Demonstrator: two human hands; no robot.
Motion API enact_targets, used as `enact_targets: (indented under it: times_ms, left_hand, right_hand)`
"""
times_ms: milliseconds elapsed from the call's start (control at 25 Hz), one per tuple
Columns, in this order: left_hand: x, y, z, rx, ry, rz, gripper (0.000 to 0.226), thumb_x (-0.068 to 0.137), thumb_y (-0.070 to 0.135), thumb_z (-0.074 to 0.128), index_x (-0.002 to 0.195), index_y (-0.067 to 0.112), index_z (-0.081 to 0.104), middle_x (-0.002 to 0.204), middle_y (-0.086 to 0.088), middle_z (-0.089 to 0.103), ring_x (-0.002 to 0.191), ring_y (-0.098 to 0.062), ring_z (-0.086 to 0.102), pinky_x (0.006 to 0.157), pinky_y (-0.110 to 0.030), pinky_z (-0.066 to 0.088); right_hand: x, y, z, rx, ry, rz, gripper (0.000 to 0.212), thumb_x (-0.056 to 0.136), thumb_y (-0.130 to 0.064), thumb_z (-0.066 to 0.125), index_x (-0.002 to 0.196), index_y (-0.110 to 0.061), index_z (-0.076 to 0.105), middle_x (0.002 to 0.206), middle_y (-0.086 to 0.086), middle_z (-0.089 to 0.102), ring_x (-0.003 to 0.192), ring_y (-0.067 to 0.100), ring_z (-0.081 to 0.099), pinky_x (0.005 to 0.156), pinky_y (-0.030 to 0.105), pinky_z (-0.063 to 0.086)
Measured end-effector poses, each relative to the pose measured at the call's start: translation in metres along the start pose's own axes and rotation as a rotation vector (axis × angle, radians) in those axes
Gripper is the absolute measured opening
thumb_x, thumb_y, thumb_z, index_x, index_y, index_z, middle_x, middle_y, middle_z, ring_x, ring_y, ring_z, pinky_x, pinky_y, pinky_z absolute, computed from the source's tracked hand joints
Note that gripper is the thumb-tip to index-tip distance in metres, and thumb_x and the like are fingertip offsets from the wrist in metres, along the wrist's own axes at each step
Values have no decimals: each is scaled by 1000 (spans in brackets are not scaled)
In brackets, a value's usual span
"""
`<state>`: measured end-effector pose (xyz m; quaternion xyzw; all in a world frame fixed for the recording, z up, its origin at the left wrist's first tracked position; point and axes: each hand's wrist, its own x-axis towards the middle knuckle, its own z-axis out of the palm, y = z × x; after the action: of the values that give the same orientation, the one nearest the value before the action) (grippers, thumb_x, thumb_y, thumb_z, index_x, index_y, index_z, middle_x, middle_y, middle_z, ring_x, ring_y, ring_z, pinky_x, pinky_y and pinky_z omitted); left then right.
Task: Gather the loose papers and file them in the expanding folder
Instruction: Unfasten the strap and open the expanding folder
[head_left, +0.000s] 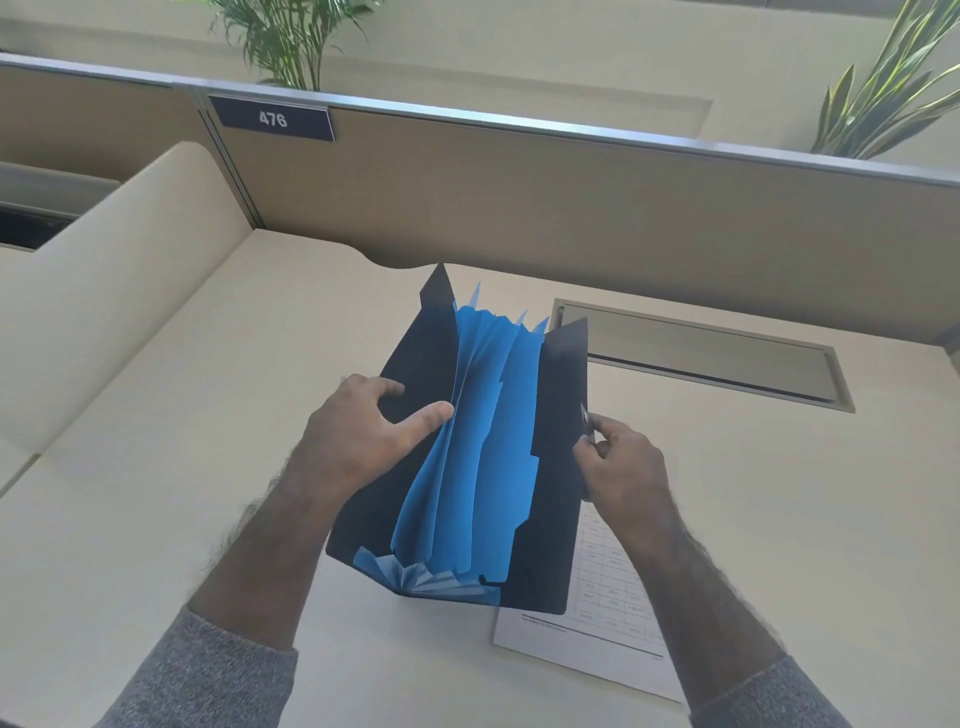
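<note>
Two hands, left, right, gripping expanding folder covers, seemingly above paper edge.

Folder cover: dark, smooth, matt plastic. Inside pockets: blue, smooth, thin. Desk: cream, smooth, matt. Lower right, paper sheet: white. Sleeves: grey knit cloth. Upper wall rail: shiny metal.

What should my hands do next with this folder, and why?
Probably free the right hand and pick up the paper on the desk. Both hands already hold the folder spread open, left hand parting the blue pockets, and no sheet is inside.
</note>
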<state>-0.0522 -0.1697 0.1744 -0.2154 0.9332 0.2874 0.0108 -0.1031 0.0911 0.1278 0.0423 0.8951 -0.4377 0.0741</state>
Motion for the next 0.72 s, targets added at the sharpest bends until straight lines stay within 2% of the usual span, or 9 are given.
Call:
enact_targets:
  times_ms: [120, 200, 280, 360, 440, 480, 600, 680, 720]
  left_hand:
    - [1, 1, 2, -41, -43, 27, 74, 66, 75, 63, 125, 29, 59, 128, 6, 53, 108, -14, 55, 85, -29, 39]
    - [1, 1, 2, -61, -73, 38, 54, 78, 54, 64, 126, 30, 58, 130, 5, 53, 102, -11, 56, 85, -26, 38]
    - [0, 5, 2, -45, -75, 34, 44, 82, 31, 58, 126, 33, 55, 126, 5, 54, 84, -8, 58, 78, -26, 39]
    - [-4, 10, 3, -49, -70, 67, 55, 79, 15, 50, 127, 42, 46, 120, 8, 54, 76, -10, 58, 72, -28, 39]
    - [-10, 15, 6, -58, -83, 142, 70, 77, 6, 42, 129, 52, 37, 123, 15, 48, 86, -16, 58, 72, -27, 40]
    - [-12, 17, 9, -32, -87, 170, 72, 77, 3, 39, 129, 52, 41, 127, 16, 46, 92, -19, 59, 74, -26, 42]
    - [-10, 25, 19, 138, -83, 174, 52, 84, 6, 40, 124, 31, 61, 136, 6, 50, 104, -25, 60, 85, -30, 45]
    - [-11, 30, 23, 226, -82, 156, 41, 90, 29, 52, 131, 22, 57, 135, 3, 52, 108, -26, 59, 90, -32, 43]
    - [-12, 32, 25, 249, -89, 153, 55, 86, 46, 60, 134, 21, 54, 134, 4, 52, 109, -25, 60, 90, -33, 44]
  right_hand:
    - [1, 4, -1, 18, -6, 19, 42, 90, -24, 52, 130, -23, 61, 70, -4, 65, 60, 16, 59, 72, 43, 62]
    - [0, 5, -2, 30, -7, 25, 41, 90, -23, 52, 130, -23, 61, 68, -5, 66, 58, 16, 61, 70, 42, 63]
    - [0, 6, -2, 51, -7, 28, 41, 91, -22, 53, 130, -22, 61, 69, -4, 67, 58, 17, 63, 69, 43, 63]
    - [-1, 8, -1, 84, -6, 38, 40, 91, -22, 53, 130, -21, 61, 70, -3, 69, 56, 17, 63, 67, 43, 63]
    - [-2, 9, 0, 118, -8, 40, 39, 90, -21, 54, 129, -22, 62, 62, -7, 65, 53, 15, 61, 66, 43, 63]
    - [-3, 10, 0, 132, -11, 31, 39, 90, -21, 55, 128, -22, 63, 57, -10, 61, 52, 15, 59, 65, 44, 63]
    - [-5, 10, 0, 163, -25, -13, 37, 91, -21, 55, 127, -22, 63, 45, -10, 48, 50, 13, 53, 61, 41, 63]
    - [-5, 9, 1, 191, -28, -30, 35, 92, -20, 56, 126, -21, 64, 46, -9, 52, 47, 10, 55, 53, 27, 60]
    - [-6, 8, 1, 218, -48, -40, 34, 92, -21, 57, 125, -21, 65, 50, -8, 60, 46, 8, 60, 51, 21, 57]
